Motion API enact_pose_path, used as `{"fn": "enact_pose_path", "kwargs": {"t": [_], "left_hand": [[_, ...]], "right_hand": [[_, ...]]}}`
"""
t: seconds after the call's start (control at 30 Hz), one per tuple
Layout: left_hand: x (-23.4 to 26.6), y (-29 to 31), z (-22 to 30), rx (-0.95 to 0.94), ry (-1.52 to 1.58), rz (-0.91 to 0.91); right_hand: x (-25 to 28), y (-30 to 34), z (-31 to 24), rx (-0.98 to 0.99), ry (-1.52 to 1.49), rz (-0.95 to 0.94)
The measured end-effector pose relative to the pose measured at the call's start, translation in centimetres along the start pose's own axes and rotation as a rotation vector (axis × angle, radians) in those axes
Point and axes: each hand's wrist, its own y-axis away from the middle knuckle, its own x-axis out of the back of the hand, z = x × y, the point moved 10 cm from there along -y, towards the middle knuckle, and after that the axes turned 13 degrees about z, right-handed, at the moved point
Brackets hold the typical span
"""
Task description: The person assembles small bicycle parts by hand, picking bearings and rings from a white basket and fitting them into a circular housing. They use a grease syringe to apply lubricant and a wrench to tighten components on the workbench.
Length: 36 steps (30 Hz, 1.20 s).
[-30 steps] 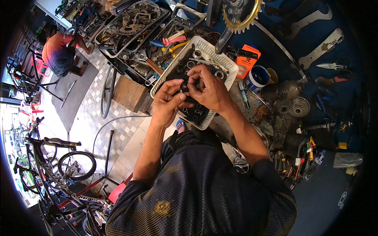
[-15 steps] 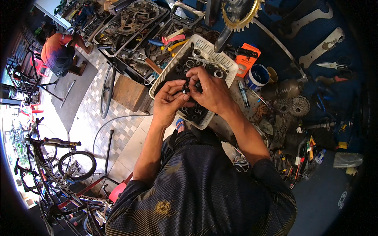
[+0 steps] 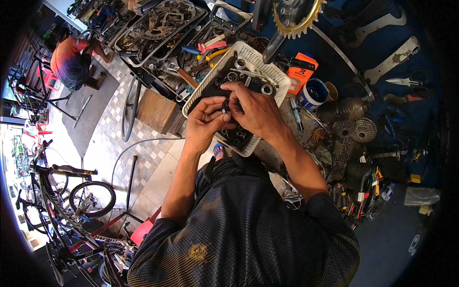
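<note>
Over a white plastic basket (image 3: pixel 276 71), both my hands meet around a small dark ring-shaped part (image 3: pixel 226 106). My left hand (image 3: pixel 206 123) pinches it between thumb and fingers. From the other side my right hand (image 3: pixel 256 111) grips it, its index finger reaching out beyond the part and its other fingers partly hidden. Beneath them in the basket lies a black tray (image 3: pixel 251 81) with round metal pieces, among them a silver ring (image 3: pixel 267 89). My hands hide the middle of the tray.
Left of the basket, a bench holds piled tools and a tray of metal parts (image 3: pixel 165 24). A crank with a gold chainring (image 3: pixel 297 19) hangs ahead. A blue-white tub (image 3: pixel 314 92) and cassettes (image 3: pixel 365 130) sit right. Bicycles (image 3: pixel 62 205) stand left; a person (image 3: pixel 71 60) crouches beyond.
My right index finger has lifted and stretched out to the left, away from the small part. The left hand keeps its pinch. The whole view has shifted slightly.
</note>
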Motion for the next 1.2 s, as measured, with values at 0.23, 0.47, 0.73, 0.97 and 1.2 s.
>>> {"fn": "enact_pose_path", "kwargs": {"t": [0.23, 0.47, 0.73, 0.97, 1.2], "left_hand": [[0.2, 0.0, 0.1, 0.007, -0.050, 0.020], [-0.3, 0.1, 1.0, -0.068, -0.096, -0.037], [0.1, 0.2, 1.7, -0.085, -0.041, -0.036], [0.1, 0.1, 1.6, -0.061, 0.055, -0.048], [-0.4, 0.2, 1.9, -0.040, 0.004, -0.050]], "right_hand": [[0.0, -0.3, -0.2, 0.012, 0.044, 0.000], [-0.2, -0.7, 0.3, -0.083, 0.021, -0.012], [-0.5, -0.9, 3.5, -0.329, -0.335, -0.030], [-2.1, -0.7, 4.8, -0.481, -0.697, -0.100], [-2.8, 0.7, 5.7, -0.778, -0.885, -0.286]]}}
